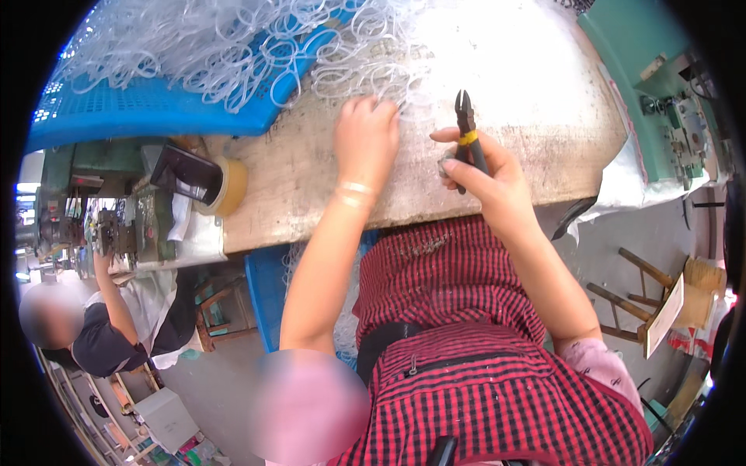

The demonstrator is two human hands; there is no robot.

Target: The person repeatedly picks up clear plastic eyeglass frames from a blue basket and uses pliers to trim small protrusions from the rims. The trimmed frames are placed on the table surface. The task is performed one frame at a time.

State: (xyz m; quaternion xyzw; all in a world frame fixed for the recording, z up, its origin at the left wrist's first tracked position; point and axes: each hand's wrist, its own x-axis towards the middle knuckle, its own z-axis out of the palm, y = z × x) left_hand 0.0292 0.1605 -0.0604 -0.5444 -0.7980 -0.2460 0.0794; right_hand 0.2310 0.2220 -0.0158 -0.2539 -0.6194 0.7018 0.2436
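Observation:
My right hand (497, 175) is closed around diagonal cutters (466, 128) with dark handles and a yellow band. Their jaws point away from me and stand slightly apart. Something small and greyish sits at the thumb tip, too small to name. My left hand (367, 140) is to the left, back upward, fingers curled down at the near edge of loose clear plastic rings (373, 66). Its fingertips are hidden, so whatever they hold does not show. Many more clear rings (210, 46) are heaped in a blue plastic basket (155, 113) at the far left.
The worn worktable (295, 171) carries a tape roll (231, 186) and a dark phone-like device (186, 172) at its left. A green machine (645, 101) stands right. Below are a blue crate (263, 299) and a wooden stool (660, 307). Another person (116, 326) works at left.

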